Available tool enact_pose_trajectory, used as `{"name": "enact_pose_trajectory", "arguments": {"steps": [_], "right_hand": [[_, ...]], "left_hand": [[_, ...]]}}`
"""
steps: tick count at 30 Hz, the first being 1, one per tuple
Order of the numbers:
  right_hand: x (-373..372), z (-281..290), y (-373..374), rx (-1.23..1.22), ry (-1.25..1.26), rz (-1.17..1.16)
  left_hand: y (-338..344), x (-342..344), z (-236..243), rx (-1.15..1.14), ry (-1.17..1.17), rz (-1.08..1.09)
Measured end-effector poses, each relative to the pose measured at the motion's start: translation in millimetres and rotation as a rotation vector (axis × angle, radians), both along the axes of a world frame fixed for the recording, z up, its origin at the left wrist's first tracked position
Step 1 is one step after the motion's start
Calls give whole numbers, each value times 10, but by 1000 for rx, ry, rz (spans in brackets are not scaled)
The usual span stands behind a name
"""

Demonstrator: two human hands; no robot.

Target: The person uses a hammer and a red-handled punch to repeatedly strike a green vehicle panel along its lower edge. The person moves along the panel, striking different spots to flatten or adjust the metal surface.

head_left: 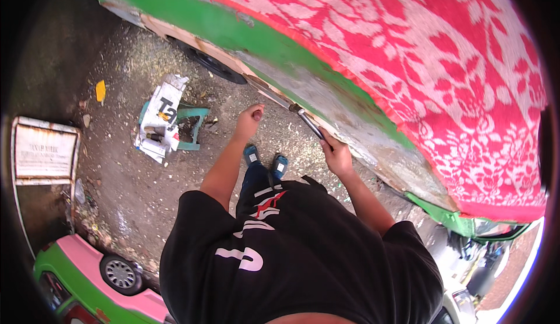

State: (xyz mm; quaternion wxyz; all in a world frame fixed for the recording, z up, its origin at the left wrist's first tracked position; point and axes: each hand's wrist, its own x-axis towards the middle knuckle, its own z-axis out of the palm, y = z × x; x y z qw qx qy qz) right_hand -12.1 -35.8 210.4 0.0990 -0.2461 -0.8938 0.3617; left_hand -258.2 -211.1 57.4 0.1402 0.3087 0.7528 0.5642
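My right hand (337, 154) is wrapped round the handle of a hammer (311, 125). Its small dark head lies against the lower edge of a car body (326, 93), whose paint there is stripped to grey and rusty patches. My left hand (248, 124) is closed in front of the same edge, a little away from the hammer. A small reddish-brown round end shows at its top; what the fingers hold is hidden. Green paint remains higher on the car, and a red and white floral cloth (420, 49) covers its upper part.
Left of me a green plastic stool (189, 114) carries a torn white sack (160, 114). A dark tyre (216, 67) shows under the car. Paint flakes litter the ground. Further left stand a rusty white signboard (45, 149) and a green and pink car (87, 283).
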Motion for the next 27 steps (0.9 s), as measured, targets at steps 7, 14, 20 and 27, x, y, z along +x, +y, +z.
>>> {"name": "enact_pose_trajectory", "arguments": {"steps": [7, 14, 20, 27], "right_hand": [[262, -71, -90, -209, -91, -250], [351, -93, -383, -266, -68, -389], [170, -187, -902, -264, 6, -570], [-191, -197, -1612, -417, 27, -738]], "left_hand": [[-266, 28, 349, -32, 128, -8], [-567, -33, 372, -46, 91, -83], [-842, -361, 231, -29, 106, -185], [-1406, -885, 361, 7, 74, -269]]}}
